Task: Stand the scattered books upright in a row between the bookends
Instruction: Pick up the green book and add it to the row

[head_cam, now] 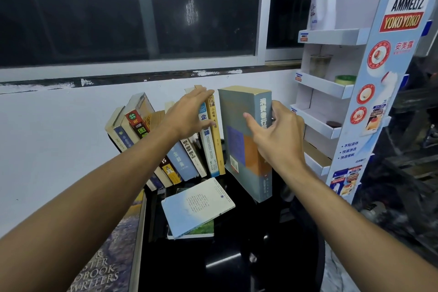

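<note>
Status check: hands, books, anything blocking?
Left hand braces leaning row. Right hand grips thick grey book, upright beside row. Two books lie flat in front.

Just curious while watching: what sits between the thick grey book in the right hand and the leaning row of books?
In the head view, only a narrow bare gap separates the thick grey book from the yellow book ending the row.

"AMMELTZ YOKOYOKO" heads the tall white-and-blue cardboard display stand at two o'clock; "BOOK WRITERS" marks the large purple-covered book at seven o'clock.
</note>
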`<state>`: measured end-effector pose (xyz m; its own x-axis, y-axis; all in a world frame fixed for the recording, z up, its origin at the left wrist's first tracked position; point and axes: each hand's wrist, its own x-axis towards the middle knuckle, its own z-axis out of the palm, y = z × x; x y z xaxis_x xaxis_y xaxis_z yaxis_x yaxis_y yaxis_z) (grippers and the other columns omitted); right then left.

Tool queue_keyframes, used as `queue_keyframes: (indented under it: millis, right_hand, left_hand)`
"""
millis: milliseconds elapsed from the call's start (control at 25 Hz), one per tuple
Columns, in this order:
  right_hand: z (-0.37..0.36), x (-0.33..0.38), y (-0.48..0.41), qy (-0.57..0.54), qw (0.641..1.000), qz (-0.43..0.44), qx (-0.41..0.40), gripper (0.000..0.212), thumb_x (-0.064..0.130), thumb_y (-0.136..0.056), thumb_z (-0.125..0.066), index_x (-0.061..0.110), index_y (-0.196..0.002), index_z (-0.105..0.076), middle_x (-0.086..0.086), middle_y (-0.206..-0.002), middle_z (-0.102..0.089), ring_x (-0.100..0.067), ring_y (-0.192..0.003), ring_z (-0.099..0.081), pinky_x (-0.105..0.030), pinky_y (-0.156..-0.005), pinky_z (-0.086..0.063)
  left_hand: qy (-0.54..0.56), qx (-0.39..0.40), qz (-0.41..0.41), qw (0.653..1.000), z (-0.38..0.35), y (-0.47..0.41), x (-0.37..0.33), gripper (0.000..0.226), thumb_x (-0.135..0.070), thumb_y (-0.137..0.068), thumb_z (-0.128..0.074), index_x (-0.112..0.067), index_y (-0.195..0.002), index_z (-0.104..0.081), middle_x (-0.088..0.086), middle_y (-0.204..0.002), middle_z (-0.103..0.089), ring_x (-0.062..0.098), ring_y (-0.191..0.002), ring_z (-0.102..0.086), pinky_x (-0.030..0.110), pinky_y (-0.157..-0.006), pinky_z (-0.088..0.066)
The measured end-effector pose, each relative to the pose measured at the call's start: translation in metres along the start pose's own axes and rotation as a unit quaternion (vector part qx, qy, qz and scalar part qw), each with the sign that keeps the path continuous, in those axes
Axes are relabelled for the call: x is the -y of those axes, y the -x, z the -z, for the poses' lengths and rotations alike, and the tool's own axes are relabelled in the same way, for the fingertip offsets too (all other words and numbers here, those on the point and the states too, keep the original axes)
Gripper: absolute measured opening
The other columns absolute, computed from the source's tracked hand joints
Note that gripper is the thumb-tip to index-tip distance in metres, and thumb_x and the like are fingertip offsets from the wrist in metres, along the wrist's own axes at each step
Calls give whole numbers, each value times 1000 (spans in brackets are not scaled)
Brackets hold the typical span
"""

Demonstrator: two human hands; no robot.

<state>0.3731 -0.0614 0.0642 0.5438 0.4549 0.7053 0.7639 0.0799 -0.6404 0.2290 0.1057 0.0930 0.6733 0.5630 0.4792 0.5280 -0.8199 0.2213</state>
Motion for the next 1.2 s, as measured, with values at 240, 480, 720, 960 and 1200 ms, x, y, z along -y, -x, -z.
queue_keyframes:
  millis: [240,480,720,960,1200]
  right_hand:
    - [7,8,1,0,1000,1,-2,26,35,-86,-77,13,-90,-63,8,-82,-69,12,-66,-54,0,-53,-36]
    - [11,18,3,5,1000,8,1,26,37,-86,-77,15,-88,-63,13,-78,-64,15,-63,-53,0,-52,-35]
    - [1,23,-4,20,1000,15,7,29,37,-87,-76,13,-89,-60,9,-80,-60,8,-59,-50,-1,-51,-37]
    - [-10,22,-16,38,999,21,11,30,38,-88,-74,17,-90,-53,-2,-87,-64,-2,-61,-46,0,-52,-35]
    - [-33,15,-23,24,999,16,-18,35,39,-89,-73,8,-102,-63,-10,-100,-72,-14,-73,-49,2,-51,-33]
  left_hand:
    - [61,-39,2,997,-3,1,0,71,-19,-86,-79,-14,-147,-44,4,-141,-53,20,-127,-53,34,-100,-53]
    - [80,-47,21,995,-2,1,2,70,-19,-84,-80,-13,-145,-47,5,-135,-58,17,-122,-56,30,-94,-55]
    - [91,-45,35,994,-1,3,3,70,-16,-83,-81,-13,-144,-48,5,-133,-58,16,-122,-56,24,-89,-54]
    - [97,-53,37,993,-2,4,2,70,-14,-83,-81,-13,-145,-48,7,-135,-59,19,-124,-57,31,-95,-56]
    - [101,-59,31,993,-4,4,2,70,-13,-82,-81,-14,-144,-49,7,-137,-58,19,-125,-57,30,-93,-55]
